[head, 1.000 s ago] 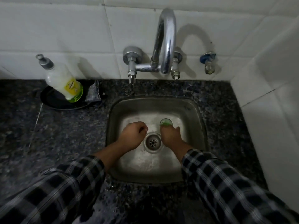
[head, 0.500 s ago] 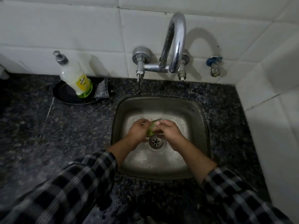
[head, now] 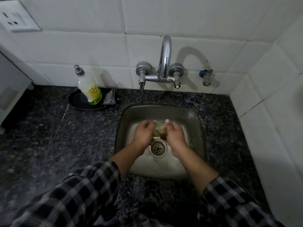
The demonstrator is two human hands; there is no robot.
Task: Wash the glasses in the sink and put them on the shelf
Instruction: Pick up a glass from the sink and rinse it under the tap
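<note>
Both of my hands are down in the steel sink (head: 199, 128), above the drain (head: 157, 148). Between them is a small greenish glass (head: 158, 129), blurred and mostly hidden by my fingers. My left hand (head: 143, 134) closes on its left side and my right hand (head: 175, 135) on its right side. No water runs from the curved chrome faucet (head: 165, 63) on the tiled wall behind the sink.
A dish soap bottle (head: 89, 89) leans in a black dish (head: 78, 103) on the dark granite counter (head: 57, 136) at the back left, next to a grey scrubber (head: 110, 97). A small tap (head: 205, 77) sticks out at the right. A wall socket (head: 16, 18) sits top left.
My hands were apart on either side of the drain, the right one on the glass. They have come together around the glass. The camera has pulled back and up.
</note>
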